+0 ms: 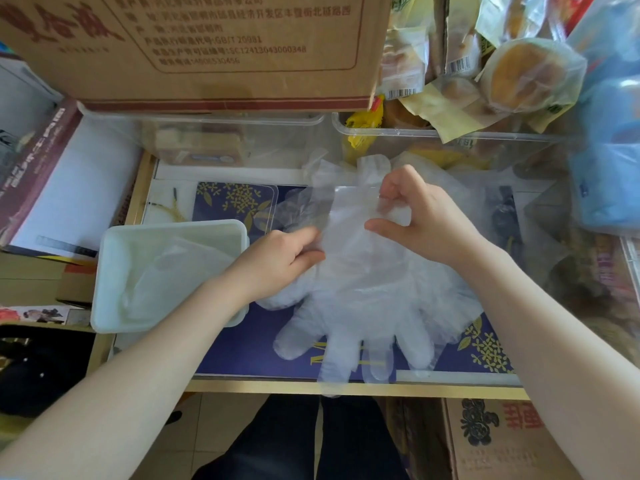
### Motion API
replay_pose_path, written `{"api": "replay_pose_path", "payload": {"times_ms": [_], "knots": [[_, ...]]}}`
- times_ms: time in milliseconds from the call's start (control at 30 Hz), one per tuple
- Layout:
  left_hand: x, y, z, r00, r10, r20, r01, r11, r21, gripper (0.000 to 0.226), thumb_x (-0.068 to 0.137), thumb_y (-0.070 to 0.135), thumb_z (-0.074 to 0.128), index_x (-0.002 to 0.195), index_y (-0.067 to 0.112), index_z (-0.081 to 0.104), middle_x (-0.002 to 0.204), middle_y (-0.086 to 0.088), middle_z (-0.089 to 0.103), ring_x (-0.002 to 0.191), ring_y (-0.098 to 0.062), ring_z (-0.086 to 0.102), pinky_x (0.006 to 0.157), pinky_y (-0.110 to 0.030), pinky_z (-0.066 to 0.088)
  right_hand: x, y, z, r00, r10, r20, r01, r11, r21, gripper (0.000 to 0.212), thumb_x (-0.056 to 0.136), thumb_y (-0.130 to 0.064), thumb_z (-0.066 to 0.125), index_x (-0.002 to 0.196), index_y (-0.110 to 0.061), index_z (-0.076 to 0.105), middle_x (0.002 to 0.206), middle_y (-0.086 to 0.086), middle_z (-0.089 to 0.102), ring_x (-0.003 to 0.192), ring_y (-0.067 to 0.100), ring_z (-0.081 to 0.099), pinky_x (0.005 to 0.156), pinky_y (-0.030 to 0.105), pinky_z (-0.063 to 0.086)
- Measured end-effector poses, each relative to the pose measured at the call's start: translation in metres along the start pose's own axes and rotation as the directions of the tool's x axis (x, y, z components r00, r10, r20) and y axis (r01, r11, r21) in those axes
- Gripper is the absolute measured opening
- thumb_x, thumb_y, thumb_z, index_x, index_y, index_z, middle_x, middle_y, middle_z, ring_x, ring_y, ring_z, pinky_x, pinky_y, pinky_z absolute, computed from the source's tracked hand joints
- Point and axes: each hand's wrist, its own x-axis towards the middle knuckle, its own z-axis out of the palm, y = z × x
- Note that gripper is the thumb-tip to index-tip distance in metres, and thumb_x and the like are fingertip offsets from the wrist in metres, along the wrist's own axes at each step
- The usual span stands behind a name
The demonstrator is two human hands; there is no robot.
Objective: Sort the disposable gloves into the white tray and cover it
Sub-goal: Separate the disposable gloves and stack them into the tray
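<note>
Soft daylight, edges bowed, perhaps slightly blurred

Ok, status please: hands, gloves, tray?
Left hand and right hand both pinching the top glove of the pile. Tray at left, uncovered, some gloves already in. Nothing in the way.

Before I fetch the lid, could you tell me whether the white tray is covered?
Uncovered: the white tray shows its open inside, gloves within.

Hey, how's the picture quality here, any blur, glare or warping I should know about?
Head view: even daylight, no harsh shadows; wide-angle warping bends the cardboard box and forearms; the clear gloves read hazy against the blue mat; edges look soft.
</note>
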Motion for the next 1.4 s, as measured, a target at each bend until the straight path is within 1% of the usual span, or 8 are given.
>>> {"api": "replay_pose_path", "payload": {"times_ms": [133,333,533,667,767,1033,1200,1400], "knots": [[0.001,0.002,0.001,1.0,0.014,0.007,-0.014,1.0,-0.006,0.031,0.09,0.019,0.059,0.071,0.018,0.035,0.05,0.008,0.041,0.054,-0.015,0.034,0.055,-0.031,0.027,-0.005,0.003,0.006,0.995,0.012,0.096,-0.01,1.0,-0.018,0.052,0.081,-0.039,0.066,0.117,-0.006,0.047,0.117,0.006,0.059,0.11,0.022,0.055,0.078,0.021,0.035],[0.001,0.003,-0.001,0.997,0.07,0.014,-0.07,0.997,-0.012,0.024,0.089,0.027,0.057,0.076,0.022,0.037,0.046,0.011,0.042,0.047,0.002,0.039,0.053,-0.027,0.03,0.008,-0.009,-0.002,0.969,-0.063,0.237,0.041,0.995,0.093,0.032,0.079,-0.034,0.057,0.093,-0.007,0.066,0.088,0.005,0.064,0.079,0.019,0.055,0.072,0.03,0.043],[-0.002,0.009,-0.004,0.989,0.142,0.037,-0.145,0.987,0.066,0.02,0.089,0.028,0.06,0.08,0.015,0.047,0.052,0.017,0.041,0.058,-0.013,0.043,0.055,-0.028,0.03,0.017,-0.01,-0.015,0.905,0.034,0.423,-0.01,0.998,-0.06,0.016,0.074,-0.032,0.075,0.067,-0.036,0.06,0.151,-0.008,0.028,0.143,0.017,0.008,0.112,0.043,0.008],[-0.004,0.013,-0.003,0.989,0.143,0.032,-0.144,0.989,0.043,0.017,0.087,0.021,0.064,0.09,0.005,0.055,0.052,0.021,0.04,0.069,-0.015,0.045,0.06,-0.026,0.032,0.025,-0.015,-0.019,0.827,0.086,0.556,-0.063,0.996,-0.06,0.017,0.071,-0.033,0.076,0.071,-0.023,0.063,0.098,-0.002,0.067,0.098,0.016,0.057,0.093,0.037,0.041],[-0.005,0.011,-0.003,0.997,0.064,0.037,-0.064,0.998,0.006,0.016,0.087,0.024,0.064,0.092,0.013,0.053,0.052,0.02,0.042,0.056,-0.001,0.045,0.056,-0.02,0.032,0.026,-0.013,-0.017,0.852,0.115,0.511,-0.075,0.992,-0.098,0.034,0.073,-0.027,0.078,0.064,-0.013,0.047,0.064,-0.003,0.048,0.061,0.015,0.041,0.06,0.032,0.034],[-0.008,-0.001,-0.013,0.937,-0.154,0.314,0.164,0.986,-0.006,0.017,0.085,0.022,0.066,0.091,0.036,0.057,0.09,0.016,0.064,0.077,0.004,0.057,0.07,-0.017,0.043,0.026,-0.011,-0.011,0.916,0.059,0.396,-0.03,0.997,-0.077,0.031,0.076,-0.014,0.074,0.066,-0.016,0.045,0.06,-0.007,0.041,0.057,0.013,0.037,0.054,0.015,0.031],[0.012,0.02,-0.006,0.984,-0.161,0.078,0.165,0.985,-0.043,0.047,0.085,0.037,0.063,0.127,0.024,0.048,0.107,0.016,0.05,0.098,0.001,0.047,0.076,-0.012,0.03,0.03,-0.018,-0.005,0.922,-0.024,0.385,0.05,0.997,-0.057,0.016,0.079,-0.012,0.071,0.087,0.001,0.066,0.08,0.013,0.063,0.074,0.025,0.052,0.063,0.021,0.036],[0.015,0.019,0.009,0.991,-0.112,-0.079,0.088,0.961,-0.261,0.018,0.089,0.018,0.061,0.078,0.005,0.056,0.069,-0.005,0.057,0.066,-0.009,0.046,0.062,-0.028,0.037,0.03,-0.017,-0.013,0.946,0.036,0.323,-0.02,0.998,-0.053,0.03,0.075,-0.018,0.074,0.081,0.005,0.057,0.076,0.017,0.054,0.069,0.029,0.045,0.064,0.038,0.041]]}}
